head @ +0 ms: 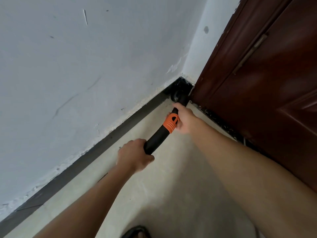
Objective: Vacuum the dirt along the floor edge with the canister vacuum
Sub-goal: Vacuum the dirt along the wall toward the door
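A black vacuum tube [157,140] with an orange collar [171,124] points into the floor corner. Its round black nozzle [178,97] rests against the dark skirting [120,125], where the skirting meets the door frame. My left hand [135,154] grips the tube's lower end. My right hand [184,120] holds the tube just above the orange collar, close behind the nozzle. The canister itself is out of view.
A grey-white scuffed wall [85,66] runs along the left. A dark brown door [265,83] stands on the right, with speckled dirt along its threshold [221,121]. The floor [171,194] is pale beige. A sandalled foot [137,232] shows at the bottom edge.
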`<state>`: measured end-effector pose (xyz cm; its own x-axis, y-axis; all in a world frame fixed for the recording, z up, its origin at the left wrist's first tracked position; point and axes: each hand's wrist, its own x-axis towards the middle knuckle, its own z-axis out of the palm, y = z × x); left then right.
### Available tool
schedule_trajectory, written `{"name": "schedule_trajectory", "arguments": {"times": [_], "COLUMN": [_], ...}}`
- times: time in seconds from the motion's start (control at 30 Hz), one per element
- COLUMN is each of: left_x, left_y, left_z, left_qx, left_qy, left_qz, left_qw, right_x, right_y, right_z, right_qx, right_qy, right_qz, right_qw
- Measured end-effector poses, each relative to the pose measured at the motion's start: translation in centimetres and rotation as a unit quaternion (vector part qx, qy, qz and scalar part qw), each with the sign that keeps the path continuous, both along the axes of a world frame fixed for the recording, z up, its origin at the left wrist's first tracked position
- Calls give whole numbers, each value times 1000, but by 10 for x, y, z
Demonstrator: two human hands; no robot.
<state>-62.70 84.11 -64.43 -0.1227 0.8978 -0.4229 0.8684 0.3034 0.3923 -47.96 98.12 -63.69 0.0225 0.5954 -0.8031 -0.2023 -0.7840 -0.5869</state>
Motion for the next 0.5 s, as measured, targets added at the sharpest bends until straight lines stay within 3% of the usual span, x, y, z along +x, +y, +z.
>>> {"name": "schedule_trajectory", "arguments": {"times": [0.23,0.43,0.5], "left_x": [-2,4,4], "left_y": [5,-21,-15], "left_z": [-4,-4,-5], "left_qx": [-2,-37,-28], "left_qy": [-21,-21,-26], "left_qz": [18,-56,-39], "left_qw": [1000,998,999], "right_x": [-11,19,15], "right_y": [16,-32,-20], "right_z": [-7,-21,-19], "right_qx": [21,-22,-3], "right_qy": [-23,-18,-19], "right_qz": [20,-30,-28], "right_qw": [999,999,999]}}
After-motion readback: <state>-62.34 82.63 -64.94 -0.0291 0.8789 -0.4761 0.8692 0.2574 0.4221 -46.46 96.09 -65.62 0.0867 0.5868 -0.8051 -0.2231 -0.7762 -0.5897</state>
